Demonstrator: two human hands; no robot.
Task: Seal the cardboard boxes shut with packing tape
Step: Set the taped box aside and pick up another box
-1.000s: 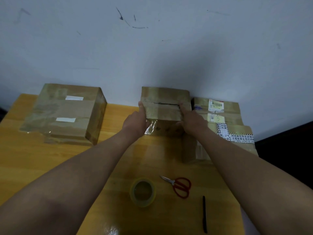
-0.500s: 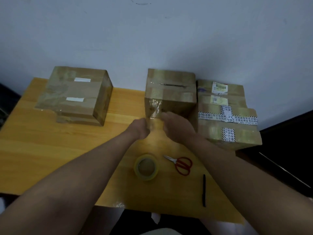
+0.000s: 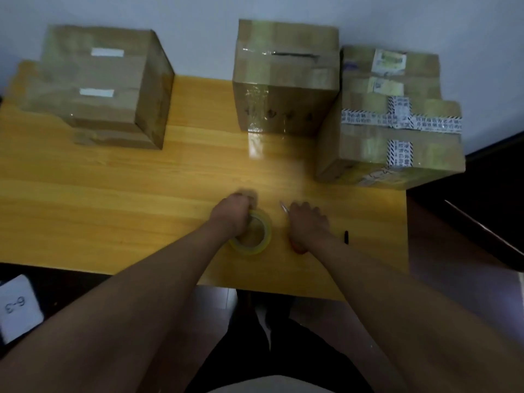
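Note:
Three cardboard boxes stand at the back of the wooden table (image 3: 113, 194): a left box (image 3: 99, 86), a middle box (image 3: 286, 78) with a dark slit along its top seam, and a right box (image 3: 394, 117) crossed with printed tape. My left hand (image 3: 232, 215) grips the clear packing tape roll (image 3: 255, 236) near the front edge. My right hand (image 3: 307, 222) lies over the red-handled scissors (image 3: 296, 249), whose blade tips stick out beyond the fingers. The fingers are curled over the scissors.
A black pen (image 3: 346, 236) lies right of my right hand. A white card (image 3: 18, 307) marked 6-3 sits below the table's left front edge. A strip of clear tape (image 3: 256, 146) trails from the middle box onto the table.
Both hands left the middle box and drew back toward me. The left one came down on the tape roll, the right one on the scissors. The camera tilted further down.

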